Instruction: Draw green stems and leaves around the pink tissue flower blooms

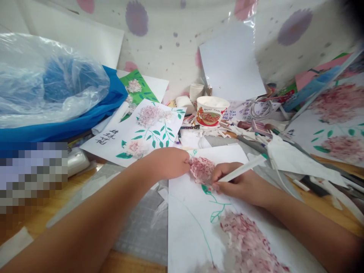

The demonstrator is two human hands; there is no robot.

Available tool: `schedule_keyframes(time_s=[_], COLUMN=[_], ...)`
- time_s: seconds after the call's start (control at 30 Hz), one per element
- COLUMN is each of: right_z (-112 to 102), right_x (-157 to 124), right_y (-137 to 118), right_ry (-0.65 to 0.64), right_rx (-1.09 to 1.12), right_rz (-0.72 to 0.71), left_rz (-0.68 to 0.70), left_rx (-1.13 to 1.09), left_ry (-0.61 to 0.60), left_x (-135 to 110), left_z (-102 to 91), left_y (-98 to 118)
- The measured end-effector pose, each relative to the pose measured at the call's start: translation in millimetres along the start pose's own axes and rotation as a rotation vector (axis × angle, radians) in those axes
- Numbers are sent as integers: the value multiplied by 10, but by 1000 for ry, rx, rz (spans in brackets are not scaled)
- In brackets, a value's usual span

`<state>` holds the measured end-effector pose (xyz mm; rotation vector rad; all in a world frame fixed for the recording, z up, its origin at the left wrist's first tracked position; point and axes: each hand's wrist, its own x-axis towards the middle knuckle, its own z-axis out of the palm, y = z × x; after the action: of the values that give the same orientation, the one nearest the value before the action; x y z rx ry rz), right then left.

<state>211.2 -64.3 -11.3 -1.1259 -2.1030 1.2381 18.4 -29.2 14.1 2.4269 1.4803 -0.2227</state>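
A white sheet [182, 212] lies in front of me with green stems and leaves drawn on it. Two raised flowers of crumpled pink and red tissue sit on it: a smaller upper flower [202, 170] and a large lower flower [251, 242]. My right hand [239, 184] grips a white marker pen with a green end [244, 168], its lower end beside the upper flower, above a filled green leaf [206, 190]. My left hand [172, 163] is curled at that flower's left edge, touching it; its fingers are mostly hidden, and what they hold cannot be seen.
A finished-looking flower picture [136, 132] lies behind my left hand. A paper noodle bowl [212, 110] stands at the back among pens and scraps. A blue bag with clear plastic [54, 83] fills the left; another flower picture [335, 125] leans at right. A grey cutting mat [142, 227] lies underneath.
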Motion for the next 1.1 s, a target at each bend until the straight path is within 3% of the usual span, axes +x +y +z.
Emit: schedule_keyframes(time_s=[0.23, 1.1], right_z=[-13, -40], right_x=[-5, 14], right_y=[15, 44], right_ry=[-5, -32], right_rx=[13, 11], right_rz=[43, -31], left_rz=[-3, -4], left_rx=[3, -2], left_ry=[-11, -8], left_x=[0, 7], left_z=[-3, 5], left_y=[-13, -20])
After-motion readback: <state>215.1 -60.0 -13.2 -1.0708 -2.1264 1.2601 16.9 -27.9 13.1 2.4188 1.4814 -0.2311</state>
